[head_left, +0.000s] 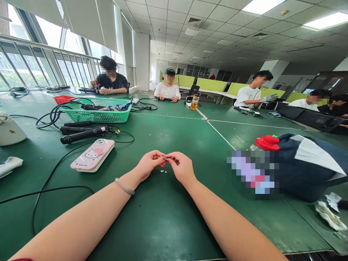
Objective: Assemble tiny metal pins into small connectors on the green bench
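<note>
Over the middle of the green table point(160, 214), my left hand point(150, 164) and my right hand point(181, 167) meet fingertip to fingertip. Both are closed in a pinch around a tiny dark piece point(166, 158), mostly covered by the fingers and too small to name. Just below the fingertips, a small whitish part point(163, 171) lies on the tabletop. A phone in a pink cartoon case point(94, 155) rests left of my left hand, its camera side up.
At the left stand a green plastic basket point(100, 115) of tools and cables, black handheld tools point(84, 135) and a loose black cable point(51, 175). On the right are a dark cloth bag point(296, 170) and a red-lidded bottle point(268, 142). Several people sit around the table.
</note>
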A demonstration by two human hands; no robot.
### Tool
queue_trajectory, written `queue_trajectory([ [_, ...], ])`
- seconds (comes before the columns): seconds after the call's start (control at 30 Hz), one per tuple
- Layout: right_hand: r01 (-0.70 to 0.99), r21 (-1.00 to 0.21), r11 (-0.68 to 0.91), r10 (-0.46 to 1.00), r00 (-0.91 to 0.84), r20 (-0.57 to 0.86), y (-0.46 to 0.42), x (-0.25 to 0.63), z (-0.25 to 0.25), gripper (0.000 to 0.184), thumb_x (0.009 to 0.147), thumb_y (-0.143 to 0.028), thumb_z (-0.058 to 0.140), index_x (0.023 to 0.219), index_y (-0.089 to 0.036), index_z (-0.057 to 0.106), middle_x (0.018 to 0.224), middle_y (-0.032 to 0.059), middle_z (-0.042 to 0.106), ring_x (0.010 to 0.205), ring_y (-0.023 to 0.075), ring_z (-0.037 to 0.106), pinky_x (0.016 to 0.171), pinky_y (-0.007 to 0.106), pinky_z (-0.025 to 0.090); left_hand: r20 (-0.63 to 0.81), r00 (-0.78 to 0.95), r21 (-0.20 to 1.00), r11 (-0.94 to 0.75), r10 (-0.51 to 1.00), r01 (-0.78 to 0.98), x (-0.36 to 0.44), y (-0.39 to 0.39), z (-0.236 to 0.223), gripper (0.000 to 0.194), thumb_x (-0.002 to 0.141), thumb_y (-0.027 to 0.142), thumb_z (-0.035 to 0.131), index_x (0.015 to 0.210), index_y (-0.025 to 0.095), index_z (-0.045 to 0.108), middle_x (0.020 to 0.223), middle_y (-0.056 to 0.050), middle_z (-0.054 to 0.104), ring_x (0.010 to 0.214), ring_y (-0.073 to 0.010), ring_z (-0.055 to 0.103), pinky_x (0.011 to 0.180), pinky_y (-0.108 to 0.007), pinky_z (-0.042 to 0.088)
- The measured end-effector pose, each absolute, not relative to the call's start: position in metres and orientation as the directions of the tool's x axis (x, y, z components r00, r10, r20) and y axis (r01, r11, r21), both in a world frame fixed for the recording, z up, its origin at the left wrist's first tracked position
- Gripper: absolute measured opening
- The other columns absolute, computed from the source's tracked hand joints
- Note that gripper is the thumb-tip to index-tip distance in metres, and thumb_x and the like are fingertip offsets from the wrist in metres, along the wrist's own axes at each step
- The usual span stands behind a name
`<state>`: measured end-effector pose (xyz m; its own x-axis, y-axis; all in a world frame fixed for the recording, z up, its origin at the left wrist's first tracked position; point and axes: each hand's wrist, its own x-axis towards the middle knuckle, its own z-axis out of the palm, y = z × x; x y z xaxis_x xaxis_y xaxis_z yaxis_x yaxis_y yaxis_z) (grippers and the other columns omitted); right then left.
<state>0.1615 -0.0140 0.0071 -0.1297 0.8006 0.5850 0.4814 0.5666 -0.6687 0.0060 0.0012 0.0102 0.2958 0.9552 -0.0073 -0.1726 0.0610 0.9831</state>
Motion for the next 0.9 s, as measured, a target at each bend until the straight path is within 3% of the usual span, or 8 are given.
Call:
queue_trajectory([
  [0.27,0.524,-0.653,0.547,0.813,-0.145,0.564,-0.011,0.163,0.005,0.017,0.082,-0.025,0.05,0.086,-0.023,0.067,0.089,0.0019,0.066,0.079,0.0144,0.058,0.074,0.027,0.046,-0.005,0.244,0.975,0.059,0.97,-0.214,0.005,0.004,0.007,0.033,0.061,0.033,0.073,0.084,0.013,0.06,0.074,-0.003,0.064,0.064,-0.009,0.058,0.063,-0.023,0.046],
  [0.4,0.644,-0.632,0.431,0.882,-0.153,0.446,-0.008,0.166,0.001,0.021,0.079,-0.021,0.054,0.098,-0.023,0.064,0.093,0.0023,0.065,0.07,0.0135,0.056,0.071,0.029,0.046,-0.052,0.133,0.974,0.08,0.99,-0.21,0.005,0.007,0.007,0.033,0.061,0.033,0.074,0.084,0.013,0.06,0.075,-0.003,0.064,0.064,-0.0091,0.059,0.061,-0.022,0.046],
  [0.6,0.762,-0.471,0.444,0.896,-0.371,0.245,-0.01,0.162,-0.004,0.009,0.075,-0.025,0.062,0.082,-0.023,0.068,0.082,0.0022,0.063,0.084,0.0169,0.055,0.075,0.028,0.041,-0.09,0.098,0.972,0.109,0.991,-0.206,0.005,0.008,0.006,0.031,0.062,0.032,0.072,0.084,0.012,0.061,0.078,-0.004,0.064,0.064,-0.0092,0.059,0.061,-0.022,0.046],
  [0.73,0.771,-0.417,0.481,0.877,-0.414,0.245,-0.01,0.159,-0.006,0.009,0.078,-0.021,0.058,0.073,-0.023,0.066,0.077,0.0014,0.06,0.079,0.015,0.054,0.07,0.026,0.039,-0.083,0.1,0.972,0.103,0.991,-0.211,0.006,0.008,0.006,0.031,0.061,0.029,0.073,0.084,0.012,0.061,0.077,-0.003,0.064,0.064,-0.0089,0.058,0.062,-0.023,0.046],
  [0.9,0.768,-0.452,0.454,0.891,-0.377,0.255,-0.009,0.162,-0.004,0.013,0.079,-0.017,0.053,0.07,-0.021,0.062,0.075,0.0007,0.058,0.073,0.0127,0.051,0.065,0.023,0.036,-0.09,0.121,0.973,0.114,0.989,-0.203,0.006,0.008,0.005,0.034,0.059,0.025,0.075,0.087,0.012,0.061,0.077,-0.003,0.064,0.064,-0.0091,0.058,0.064,-0.024,0.046],
])
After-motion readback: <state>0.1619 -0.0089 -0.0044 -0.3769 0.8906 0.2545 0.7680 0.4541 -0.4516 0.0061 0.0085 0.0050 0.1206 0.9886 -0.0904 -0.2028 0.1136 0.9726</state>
